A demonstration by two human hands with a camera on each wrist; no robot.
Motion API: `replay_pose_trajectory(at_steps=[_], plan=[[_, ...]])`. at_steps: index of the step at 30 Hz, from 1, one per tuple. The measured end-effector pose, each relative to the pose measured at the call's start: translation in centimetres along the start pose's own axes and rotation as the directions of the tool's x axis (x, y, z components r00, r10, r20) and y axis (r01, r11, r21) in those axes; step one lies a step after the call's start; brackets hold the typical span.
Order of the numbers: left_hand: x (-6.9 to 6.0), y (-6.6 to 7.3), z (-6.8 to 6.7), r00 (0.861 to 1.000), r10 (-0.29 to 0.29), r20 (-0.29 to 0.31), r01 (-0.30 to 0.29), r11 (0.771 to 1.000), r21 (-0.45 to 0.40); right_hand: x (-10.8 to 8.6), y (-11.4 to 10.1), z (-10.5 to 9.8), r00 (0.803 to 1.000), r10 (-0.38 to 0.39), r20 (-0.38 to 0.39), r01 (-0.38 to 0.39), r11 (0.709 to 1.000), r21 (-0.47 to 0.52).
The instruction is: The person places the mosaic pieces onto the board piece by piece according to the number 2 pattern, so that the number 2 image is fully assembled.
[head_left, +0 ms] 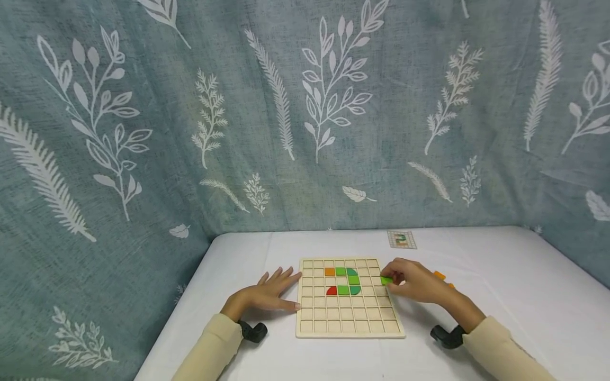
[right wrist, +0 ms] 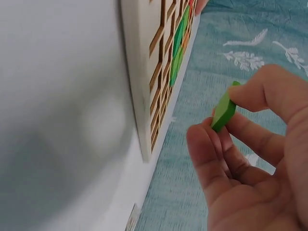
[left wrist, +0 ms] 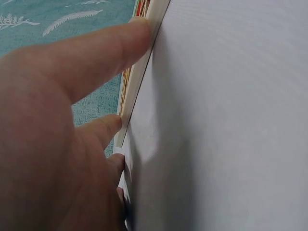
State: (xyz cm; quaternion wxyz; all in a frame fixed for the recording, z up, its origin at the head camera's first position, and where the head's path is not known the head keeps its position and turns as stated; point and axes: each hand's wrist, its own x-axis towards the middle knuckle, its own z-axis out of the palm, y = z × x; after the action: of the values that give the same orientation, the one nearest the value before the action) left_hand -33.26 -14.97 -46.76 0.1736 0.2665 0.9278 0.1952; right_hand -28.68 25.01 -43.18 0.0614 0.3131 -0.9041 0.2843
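A light wooden grid board lies flat on a white table. Several coloured tiles sit in its cells: an orange one, green ones, teal rounded ones and a red rounded one. My left hand is spread, its thumb and a fingertip touching the board's left edge, as the left wrist view also shows. Above the board's right edge, my right hand pinches a light green tile between thumb and fingers. In the right wrist view that tile is held clear of the board.
A small pattern card with a coloured figure lies on the table behind the board, to the right. Orange tiles lie beyond my right hand, partly hidden by it. A leaf-print cloth hangs behind the white table.
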Motion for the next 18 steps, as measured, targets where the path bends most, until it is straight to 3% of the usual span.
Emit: replay_pose_trajectory(at_steps=[6, 18], plan=[[0.1, -0.1, 0.1, 1.000, 0.006, 0.000, -0.006, 1.000, 0.013, 1.0, -0.5, 0.9, 0.999, -0.005, 0.035, 0.004, 1.000, 0.029], [0.2, -0.3, 0.1, 1.000, 0.000, -0.006, 0.000, 1.000, 0.022, 3.0, -2.1, 2.9, 0.993, -0.095, 0.070, 0.091, 0.994, 0.055]])
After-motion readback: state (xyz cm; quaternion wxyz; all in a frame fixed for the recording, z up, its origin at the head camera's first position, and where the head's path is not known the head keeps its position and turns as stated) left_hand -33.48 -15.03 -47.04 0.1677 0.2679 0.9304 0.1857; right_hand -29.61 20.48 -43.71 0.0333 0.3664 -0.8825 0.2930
